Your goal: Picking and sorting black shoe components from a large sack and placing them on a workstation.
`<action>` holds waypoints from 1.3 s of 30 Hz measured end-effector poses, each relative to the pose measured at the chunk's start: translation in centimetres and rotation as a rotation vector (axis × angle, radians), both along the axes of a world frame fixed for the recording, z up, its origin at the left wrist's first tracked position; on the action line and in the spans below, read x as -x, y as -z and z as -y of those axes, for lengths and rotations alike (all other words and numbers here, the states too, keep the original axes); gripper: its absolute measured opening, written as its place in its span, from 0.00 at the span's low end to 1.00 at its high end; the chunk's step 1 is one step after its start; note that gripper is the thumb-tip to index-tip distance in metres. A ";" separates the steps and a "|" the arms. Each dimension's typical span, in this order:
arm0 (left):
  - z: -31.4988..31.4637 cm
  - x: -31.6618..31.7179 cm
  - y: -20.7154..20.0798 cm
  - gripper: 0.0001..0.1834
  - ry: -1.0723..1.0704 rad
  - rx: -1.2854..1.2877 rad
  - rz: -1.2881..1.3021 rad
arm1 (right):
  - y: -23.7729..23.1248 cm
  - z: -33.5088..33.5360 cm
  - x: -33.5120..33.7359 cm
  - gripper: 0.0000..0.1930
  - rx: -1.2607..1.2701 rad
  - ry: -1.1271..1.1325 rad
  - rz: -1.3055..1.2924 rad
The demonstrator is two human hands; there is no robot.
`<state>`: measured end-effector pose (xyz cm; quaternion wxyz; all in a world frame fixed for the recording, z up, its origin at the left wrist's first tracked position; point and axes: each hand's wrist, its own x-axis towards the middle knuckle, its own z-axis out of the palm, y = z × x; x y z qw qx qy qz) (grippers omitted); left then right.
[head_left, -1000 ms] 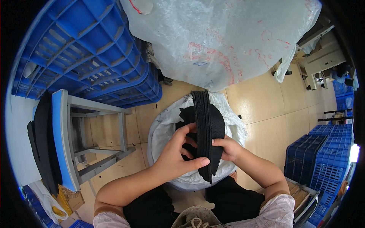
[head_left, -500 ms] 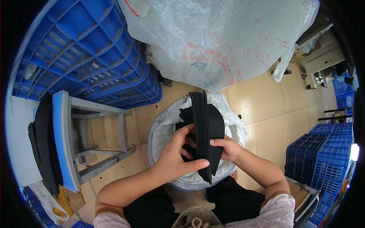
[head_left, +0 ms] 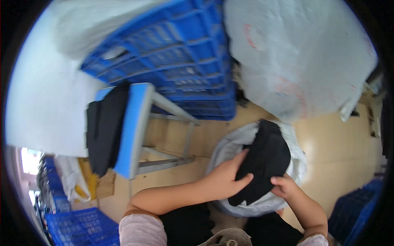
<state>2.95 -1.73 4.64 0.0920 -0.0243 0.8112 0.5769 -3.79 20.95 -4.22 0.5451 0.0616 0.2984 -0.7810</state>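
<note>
A stack of black fabric pieces (head_left: 264, 162) is held between my two hands above a white woven sack (head_left: 225, 149). My left hand (head_left: 230, 176) grips its left edge, thumb on top and the other fingers out of sight behind it. On the lower right edge, my right hand (head_left: 284, 186) pinches the same stack, its thumb over the face. Whatever lies in the sack is mostly covered by the stack. To the left, more black fabric pieces (head_left: 107, 127) lie draped over a stool (head_left: 135, 127) with a blue top and grey legs.
Blue plastic crates (head_left: 197, 61) stand beyond the stool. A large translucent plastic bag (head_left: 299, 53) with red marks fills the far right. Another blue crate (head_left: 82, 227) is at the lower left, near a white plastic bag (head_left: 72, 176). Dark blue crates (head_left: 357, 209) sit at the right.
My view has swung left, so the stool and crates sit further right in the picture. The fabric stack has turned from edge-on to showing its broad face; both hands still hold it.
</note>
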 end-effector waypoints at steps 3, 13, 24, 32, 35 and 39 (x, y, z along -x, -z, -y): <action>3.1 -1.8 -7.2 0.33 -0.043 0.127 0.060 | 0.2 0.4 -1.1 0.32 0.147 -0.131 -0.063; 25.5 -13.9 -19.7 0.28 -0.996 -0.416 -0.244 | 2.7 0.2 -1.5 0.26 0.229 -0.308 -0.091; 35.4 -17.2 -15.0 0.30 -0.977 0.657 0.048 | 2.6 -2.1 2.9 0.09 -0.338 -0.300 -0.928; 5.0 -6.2 -5.3 0.18 -0.210 0.800 -0.076 | 4.7 -2.7 -0.2 0.16 -0.561 -1.247 -1.550; -1.0 0.6 4.0 0.16 0.621 0.396 -0.148 | 4.8 -3.2 0.1 0.14 -0.527 -1.229 -1.502; -4.6 -0.3 15.3 0.16 0.748 0.442 -0.105 | 3.8 -3.0 0.9 0.14 -0.446 -1.220 -1.414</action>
